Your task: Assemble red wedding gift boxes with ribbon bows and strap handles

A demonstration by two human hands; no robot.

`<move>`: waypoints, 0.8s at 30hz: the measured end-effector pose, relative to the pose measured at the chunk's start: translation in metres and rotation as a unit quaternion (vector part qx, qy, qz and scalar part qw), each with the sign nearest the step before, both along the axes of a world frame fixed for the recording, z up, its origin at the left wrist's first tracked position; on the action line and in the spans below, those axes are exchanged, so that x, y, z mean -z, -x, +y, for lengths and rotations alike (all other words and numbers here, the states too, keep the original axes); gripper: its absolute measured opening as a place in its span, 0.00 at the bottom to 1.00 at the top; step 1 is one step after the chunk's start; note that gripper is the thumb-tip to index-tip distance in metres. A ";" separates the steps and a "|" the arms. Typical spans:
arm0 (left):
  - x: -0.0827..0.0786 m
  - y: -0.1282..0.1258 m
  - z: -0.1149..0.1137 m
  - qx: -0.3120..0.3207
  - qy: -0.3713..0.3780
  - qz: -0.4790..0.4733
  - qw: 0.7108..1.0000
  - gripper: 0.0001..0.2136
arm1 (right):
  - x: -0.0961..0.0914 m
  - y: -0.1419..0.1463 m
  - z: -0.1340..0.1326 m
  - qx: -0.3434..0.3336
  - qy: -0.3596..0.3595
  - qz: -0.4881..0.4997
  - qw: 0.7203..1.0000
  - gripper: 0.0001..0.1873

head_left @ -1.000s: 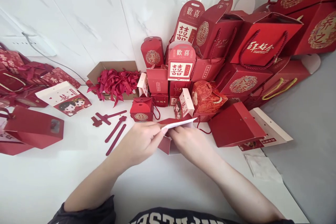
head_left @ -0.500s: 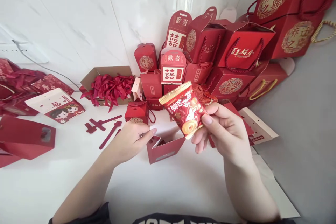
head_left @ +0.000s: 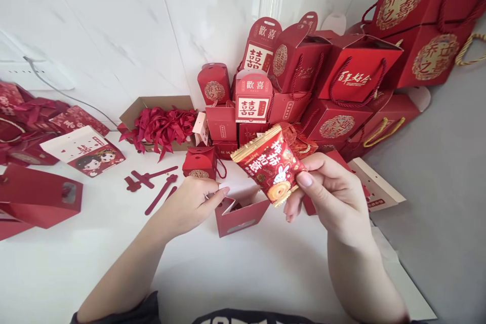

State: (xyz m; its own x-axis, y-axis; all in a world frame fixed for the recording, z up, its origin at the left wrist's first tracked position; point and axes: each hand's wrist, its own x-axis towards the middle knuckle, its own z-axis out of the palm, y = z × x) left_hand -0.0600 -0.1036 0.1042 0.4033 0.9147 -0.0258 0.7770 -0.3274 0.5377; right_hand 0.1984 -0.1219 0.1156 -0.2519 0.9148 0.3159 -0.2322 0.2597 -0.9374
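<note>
Between the thumb and fingers of my right hand (head_left: 330, 192) is a small red snack packet (head_left: 271, 164) with gold crimped ends, printed with a white rabbit and a round cookie. It is held tilted above the right side of a red gift box (head_left: 241, 220), which stands on the table with its top open. My left hand (head_left: 197, 200) pinches a flap at the box's left edge, thumb on top. Something dark red lies inside the box, too hidden to make out. Just behind my left hand sits a small closed red box (head_left: 200, 162) with a cord handle.
Stacked red gift boxes (head_left: 337, 81) fill the back right against the wall. A cardboard box (head_left: 131, 106) of dark red ribbons stands at the back. Red strips (head_left: 161, 195) lie left of my hand, near a printed box (head_left: 85, 152) and a red box (head_left: 41, 195).
The packet and my right hand have dropped slightly and tilted a little. My left hand keeps its pinch on the box flap. The whole view has shifted slightly.
</note>
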 end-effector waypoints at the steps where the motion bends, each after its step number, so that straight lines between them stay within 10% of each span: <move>1: 0.000 0.000 0.000 0.003 0.002 0.002 1.000 0.23 | 0.000 -0.001 0.000 0.003 0.002 -0.006 1.000 0.05; 24: 0.007 0.002 0.000 0.025 -0.012 0.020 0.999 0.22 | 0.007 -0.001 0.009 0.022 0.019 -0.039 0.999 0.09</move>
State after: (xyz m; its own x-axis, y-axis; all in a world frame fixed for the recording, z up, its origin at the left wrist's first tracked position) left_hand -0.0623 -0.1032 0.0968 0.4468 0.8944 -0.0202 0.7803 -0.3785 0.4978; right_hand 0.1998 -0.1124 0.1089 -0.2335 0.9365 0.2617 -0.1474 0.2319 -0.9615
